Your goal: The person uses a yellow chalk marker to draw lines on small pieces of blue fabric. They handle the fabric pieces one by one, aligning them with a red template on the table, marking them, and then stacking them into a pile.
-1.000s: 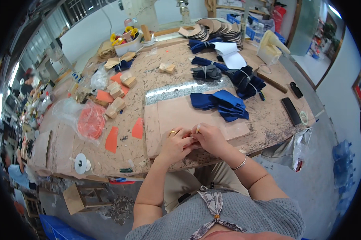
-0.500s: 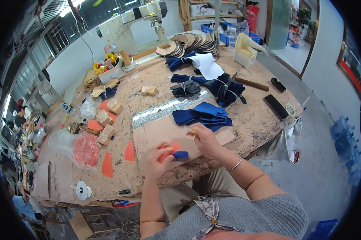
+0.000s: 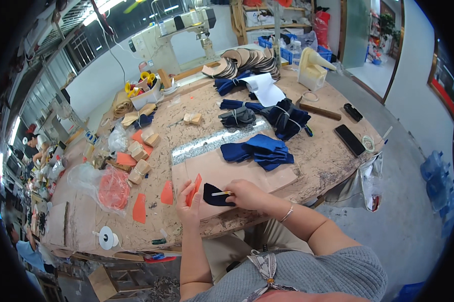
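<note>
Since earlier frame, dark navy fabric piece shifted from left fingers to board front, between hands. Left hand upright, pinching orange stiffener piece on edge. Right hand palm-down, gripping thin pale stick, tip on navy piece. Tan wooden board beneath; stack of blue fabric pieces behind.

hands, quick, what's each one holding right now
Left hand: closed on an orange piece, held upright.
Right hand: closed on a thin pale stick, pressing on a dark blue piece.
</note>
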Demonstrator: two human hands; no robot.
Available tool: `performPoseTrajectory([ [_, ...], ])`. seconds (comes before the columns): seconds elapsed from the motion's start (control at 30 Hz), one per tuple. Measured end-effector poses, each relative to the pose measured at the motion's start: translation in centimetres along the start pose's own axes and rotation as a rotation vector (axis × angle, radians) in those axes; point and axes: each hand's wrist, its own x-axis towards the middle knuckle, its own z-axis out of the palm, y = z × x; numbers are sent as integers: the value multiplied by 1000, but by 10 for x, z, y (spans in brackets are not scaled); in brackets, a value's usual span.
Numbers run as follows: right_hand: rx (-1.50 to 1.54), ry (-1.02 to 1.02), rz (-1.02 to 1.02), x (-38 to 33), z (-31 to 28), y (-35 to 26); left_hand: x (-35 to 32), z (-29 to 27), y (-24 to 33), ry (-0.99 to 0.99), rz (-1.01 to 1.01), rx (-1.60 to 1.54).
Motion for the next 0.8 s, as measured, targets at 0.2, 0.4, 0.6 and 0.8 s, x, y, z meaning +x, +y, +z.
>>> performPoseTrajectory([
  [0.2,-76,350,118,-1,-119,48,0,-1,-1,34,8,13],
  [0.4,-383,479,-83,10,-113,40,0,5,6,35,3,44],
  [0.6,-1009,135,-179,65,-32,46,2,6,10,13,34,82],
  [0.8,-884,297,-347,98,-35,26,2,0,8,103,39,23],
])
